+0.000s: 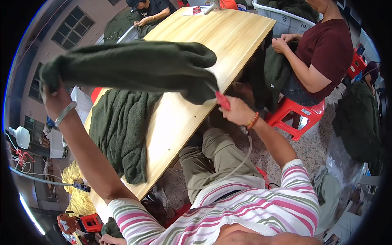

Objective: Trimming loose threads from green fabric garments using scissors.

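A dark green knitted garment [134, 63] is stretched out sideways in the air above the table. Its left end is gripped by my left hand [57, 100], whose fingers are wrapped in the cloth. My right hand [239, 112] is closed round a red air gun [222, 101]. From below that hand a pale thin hose [248, 152] curves down across my lap. The gun's thin tip points at the garment's lower right end; I cannot tell whether it touches. Under the raised garment, a pile of dark green knitwear [122, 130] lies on the light wooden table [173, 122].
To the right, a person in a dark red shirt [330, 53] sits on a red stool [296, 116] handling green cloth. Another person [153, 12] works beyond the far left corner. A white crate [281, 18] of green cloth stands behind. Yellow cloth [77, 196] lies at lower left.
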The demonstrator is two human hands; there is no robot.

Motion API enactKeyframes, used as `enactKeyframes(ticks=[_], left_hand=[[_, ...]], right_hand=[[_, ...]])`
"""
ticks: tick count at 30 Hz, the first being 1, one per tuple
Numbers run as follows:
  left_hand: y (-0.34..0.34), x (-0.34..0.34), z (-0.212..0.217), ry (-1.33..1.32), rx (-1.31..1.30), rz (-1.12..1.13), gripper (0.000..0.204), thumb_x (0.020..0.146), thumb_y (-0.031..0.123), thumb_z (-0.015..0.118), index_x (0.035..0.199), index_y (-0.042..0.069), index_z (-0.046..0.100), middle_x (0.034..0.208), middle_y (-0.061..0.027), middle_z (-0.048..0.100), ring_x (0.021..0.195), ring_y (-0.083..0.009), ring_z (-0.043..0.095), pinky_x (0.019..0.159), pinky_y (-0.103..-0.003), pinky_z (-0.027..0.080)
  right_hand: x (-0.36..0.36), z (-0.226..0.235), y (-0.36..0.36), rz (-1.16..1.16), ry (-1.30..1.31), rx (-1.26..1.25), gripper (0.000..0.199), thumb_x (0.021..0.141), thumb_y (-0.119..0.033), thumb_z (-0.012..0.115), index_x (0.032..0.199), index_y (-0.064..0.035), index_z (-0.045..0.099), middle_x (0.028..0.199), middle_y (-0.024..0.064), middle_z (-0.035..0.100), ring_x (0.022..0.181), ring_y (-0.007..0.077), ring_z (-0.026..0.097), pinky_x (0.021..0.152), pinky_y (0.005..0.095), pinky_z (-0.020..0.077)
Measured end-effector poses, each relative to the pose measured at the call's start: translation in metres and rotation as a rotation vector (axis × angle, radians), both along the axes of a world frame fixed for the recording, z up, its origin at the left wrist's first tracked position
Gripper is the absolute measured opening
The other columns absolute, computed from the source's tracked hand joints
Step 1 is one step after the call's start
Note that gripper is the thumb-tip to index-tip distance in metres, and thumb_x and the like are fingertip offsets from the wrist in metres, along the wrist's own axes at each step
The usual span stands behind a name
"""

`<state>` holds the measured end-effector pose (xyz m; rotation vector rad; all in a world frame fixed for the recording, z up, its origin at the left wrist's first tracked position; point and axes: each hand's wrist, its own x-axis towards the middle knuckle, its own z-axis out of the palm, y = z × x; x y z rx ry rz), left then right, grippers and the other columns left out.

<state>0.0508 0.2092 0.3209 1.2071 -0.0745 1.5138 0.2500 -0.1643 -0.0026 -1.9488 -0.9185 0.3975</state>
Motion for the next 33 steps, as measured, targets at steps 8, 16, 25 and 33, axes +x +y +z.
enactKeyframes(ticks=[8, 16, 25, 33], left_hand=[[0.071, -0.064, -0.271, 1.002, 0.128, 0.584, 0.082, 0.073, 0.02, 0.079, 0.138, 0.0, 0.032, 0.121, -0.0155, 0.051, 0.103, -0.0213, 0.054, 0.085, -0.034, 0.046], [-0.105, 0.03, -0.281, 1.463, 1.178, 0.453, 0.114, 0.053, 0.029, 0.088, 0.147, 0.016, 0.024, 0.152, -0.0189, 0.016, 0.142, -0.0389, 0.012, 0.109, -0.061, 0.015], [-0.123, 0.056, -0.296, 1.337, 1.164, -0.008, 0.031, 0.07, 0.01, 0.069, 0.098, 0.006, 0.058, 0.092, -0.0122, 0.057, 0.095, -0.0314, 0.056, 0.092, -0.042, 0.042], [-0.134, -0.067, -0.265, 1.718, 0.862, -0.532, 0.032, 0.074, 0.024, 0.073, 0.092, 0.001, 0.06, 0.082, -0.0154, 0.063, 0.08, -0.034, 0.062, 0.071, -0.039, 0.048]], right_hand=[[0.01, -0.025, 0.024, 0.101, 0.012, -0.103, 0.025, 0.083, -0.015, 0.059, 0.102, 0.0013, 0.058, 0.065, 0.0111, 0.062, 0.06, 0.0206, 0.064, 0.064, 0.0341, 0.0502], [-0.002, -0.029, -0.005, 0.076, 0.278, -0.061, 0.032, 0.082, -0.013, 0.063, 0.109, 0.0045, 0.056, 0.073, 0.0149, 0.064, 0.066, 0.0251, 0.066, 0.065, 0.0356, 0.0505], [-0.005, -0.018, -0.046, -0.059, 0.364, -0.047, 0.027, 0.086, -0.009, 0.06, 0.11, 0.0025, 0.057, 0.066, 0.0071, 0.062, 0.059, 0.0131, 0.061, 0.057, 0.0287, 0.0481], [-0.011, -0.027, -0.03, 0.017, 0.362, -0.046, 0.027, 0.086, -0.01, 0.06, 0.11, 0.0026, 0.057, 0.066, 0.0075, 0.063, 0.06, 0.0141, 0.062, 0.059, 0.0293, 0.0487]])
